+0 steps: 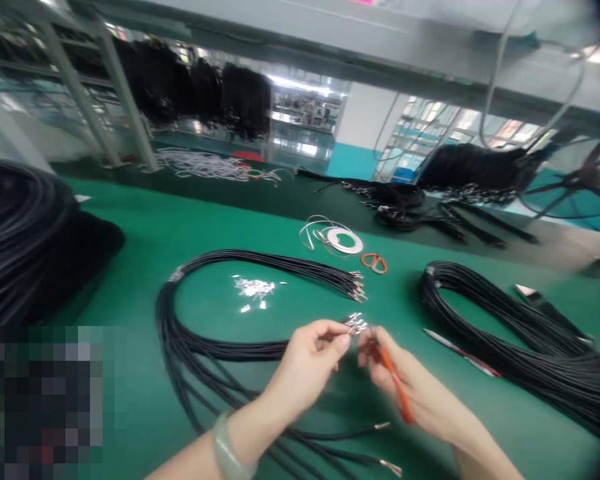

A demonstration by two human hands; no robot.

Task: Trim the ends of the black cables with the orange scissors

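Left hand (307, 363) curled nearly shut, thumb and fingers pinching a little cluster of metal terminals (356, 325) at the end of a cable. Right hand (410, 387) also closed up, gripping an orange tool (396, 388) that runs down along the palm toward 5 o'clock; can't tell what kind of tool, too blurry. Both hands almost touching at the fingertips, right over the green table (180, 220).

Black cable loop (215, 347) lying under and to 9 o'clock of the left hand, its stripped ends (357, 283) fanned out at 12 o'clock from the hands. Two loose cable tips (386, 445) poking out at 6 o'clock, between the forearms. Pile of shiny loose terminals (254, 288) at 10 o'clock inside the loop. Second black bundle (500, 333) off at 3 o'clock, with a red-and-silver pen-like thing (463, 353) just beside it. Orange scissors (375, 262) and a white tape roll (345, 240) further out at 12 o'clock. Big cable coil (25, 233) way over at 9 o'clock. Pale bracelet (227, 450) on the left wrist.
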